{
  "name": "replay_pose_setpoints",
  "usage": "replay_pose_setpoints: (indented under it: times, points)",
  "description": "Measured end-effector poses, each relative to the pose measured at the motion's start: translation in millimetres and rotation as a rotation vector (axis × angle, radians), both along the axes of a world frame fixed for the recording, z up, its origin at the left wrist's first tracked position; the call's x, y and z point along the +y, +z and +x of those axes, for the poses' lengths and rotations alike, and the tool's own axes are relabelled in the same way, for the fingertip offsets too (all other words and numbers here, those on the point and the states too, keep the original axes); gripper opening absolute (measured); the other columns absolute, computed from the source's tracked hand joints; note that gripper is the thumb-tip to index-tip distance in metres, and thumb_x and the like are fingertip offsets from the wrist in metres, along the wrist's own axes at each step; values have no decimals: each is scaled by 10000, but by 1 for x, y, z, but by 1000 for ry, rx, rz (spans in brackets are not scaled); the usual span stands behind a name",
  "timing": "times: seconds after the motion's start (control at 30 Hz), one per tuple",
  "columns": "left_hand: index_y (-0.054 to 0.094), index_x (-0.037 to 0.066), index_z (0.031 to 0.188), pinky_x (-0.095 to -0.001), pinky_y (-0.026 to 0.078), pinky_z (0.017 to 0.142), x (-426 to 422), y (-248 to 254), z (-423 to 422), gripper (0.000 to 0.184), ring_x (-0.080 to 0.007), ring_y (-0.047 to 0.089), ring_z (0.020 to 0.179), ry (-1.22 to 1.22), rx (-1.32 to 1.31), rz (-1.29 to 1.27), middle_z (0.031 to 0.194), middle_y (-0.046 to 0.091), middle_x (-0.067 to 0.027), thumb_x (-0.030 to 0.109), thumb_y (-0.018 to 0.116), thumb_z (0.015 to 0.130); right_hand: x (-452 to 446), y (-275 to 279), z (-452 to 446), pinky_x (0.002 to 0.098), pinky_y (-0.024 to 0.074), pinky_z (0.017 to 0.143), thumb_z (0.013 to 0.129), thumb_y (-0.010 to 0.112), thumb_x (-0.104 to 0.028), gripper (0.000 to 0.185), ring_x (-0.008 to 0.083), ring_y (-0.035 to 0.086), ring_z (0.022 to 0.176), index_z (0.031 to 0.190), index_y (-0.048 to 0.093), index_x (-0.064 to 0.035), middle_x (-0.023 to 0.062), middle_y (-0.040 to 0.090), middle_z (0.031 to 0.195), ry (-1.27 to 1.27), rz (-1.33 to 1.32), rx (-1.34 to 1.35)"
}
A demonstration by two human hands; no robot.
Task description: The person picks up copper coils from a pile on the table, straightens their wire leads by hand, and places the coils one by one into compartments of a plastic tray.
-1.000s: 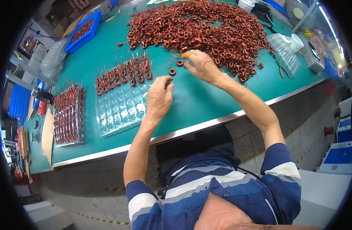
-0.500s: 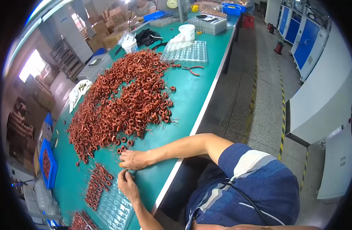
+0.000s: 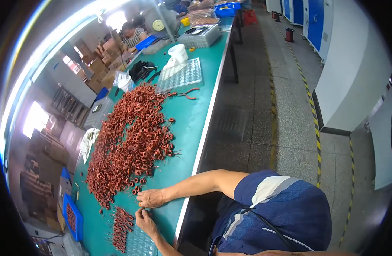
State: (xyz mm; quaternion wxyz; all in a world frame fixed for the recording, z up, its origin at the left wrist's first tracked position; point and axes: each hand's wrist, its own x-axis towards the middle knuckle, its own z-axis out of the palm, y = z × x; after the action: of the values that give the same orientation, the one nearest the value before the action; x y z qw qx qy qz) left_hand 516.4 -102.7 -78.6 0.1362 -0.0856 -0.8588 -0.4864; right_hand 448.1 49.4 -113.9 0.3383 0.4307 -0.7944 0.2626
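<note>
My right hand [image 3: 151, 198] and my left hand [image 3: 146, 222] are close together over the green table, near the front edge. Both have curled, closed fingers meeting around a small spot with a bit of orange; whatever they hold is mostly hidden. Just beyond my right hand lie a few loose red-brown ring coils [image 3: 137, 189], at the near edge of a large heap of coils [image 3: 134, 141] with thin wire leads. Below my left hand, a clear plastic tray [image 3: 141, 242] with moulded pockets bears rows of coils [image 3: 120, 230] on its far side.
Red-handled pliers [image 3: 189, 94] lie beyond the heap, beside another clear tray [image 3: 181, 76] and a white tub [image 3: 178, 53]. A blue bin [image 3: 78, 219] with coils stands at the table's far left. Another person [image 3: 132, 36] sits farther along. The metal table edge [image 3: 204, 141] borders the aisle.
The head view has tilted and shifted, so the table and heap appear lower and more of the far end shows. Both hands stay together with fingers closed.
</note>
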Motion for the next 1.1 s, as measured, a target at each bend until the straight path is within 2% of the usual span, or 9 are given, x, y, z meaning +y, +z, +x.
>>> replay_pose_setpoints:
  times: [0.23,0.33,0.47,0.5,0.7,0.9,1.0,1.03,1.1]
  points:
    - [597,-42,1059,-269,452,554,-2,-10,-4,179,-124,542,604,-14,63,-91,840,609,-67,75,525,945,24,3,39,416,481,737,812,625,-208,180,314,565,850,815,614,-28,132,572,854,-63,-158,-192]
    - [579,-11,1121,-214,436,525,7,-4,-4,229,-107,539,599,23,-117,-19,863,611,-58,147,512,969,45,9,57,423,470,773,810,633,-212,177,318,569,865,849,618,-40,128,581,869,72,-434,-355]
    - [547,9,1161,-211,457,524,56,17,16,401,-113,601,627,-160,-236,289,850,614,-48,375,461,1021,57,17,66,427,457,832,823,637,-228,235,320,563,940,953,645,-33,149,596,921,23,-523,-448]
    - [541,10,1171,-236,507,598,59,15,11,465,-142,638,730,-221,-232,254,915,623,-65,434,417,1027,57,19,68,428,455,837,827,635,-232,242,322,563,941,959,647,-29,150,596,923,26,-536,-457]
    - [527,-17,1199,-296,545,773,77,4,7,451,-212,639,928,-265,-210,393,1086,597,-137,386,411,1033,57,12,63,425,449,849,841,622,-243,250,326,565,938,943,656,-17,145,598,921,47,-578,-506]
    - [501,-57,1213,-298,511,785,70,-1,33,422,-191,604,946,-183,-229,642,1092,582,-130,319,425,1038,53,16,70,407,489,779,864,622,-236,236,316,584,895,892,646,-4,137,606,903,149,-452,-470]
    - [524,-52,1215,-289,512,709,65,-15,38,444,-197,620,859,-66,-199,651,1032,599,-126,337,421,1028,55,22,76,405,493,785,876,621,-253,254,316,587,932,932,638,-5,128,610,918,212,-525,-535]
    - [553,-20,1119,-260,473,610,66,-20,35,371,-152,589,744,16,-160,680,916,597,-87,319,435,1026,54,22,74,409,496,795,883,627,-263,278,322,582,968,991,619,-7,134,600,968,156,-496,-567]
    - [545,-1,1047,-237,448,581,64,-18,41,317,-124,549,675,-15,-201,676,826,572,-65,299,445,1026,53,24,74,412,495,805,878,639,-268,296,328,580,973,1022,611,-10,143,591,1006,99,-546,-500]
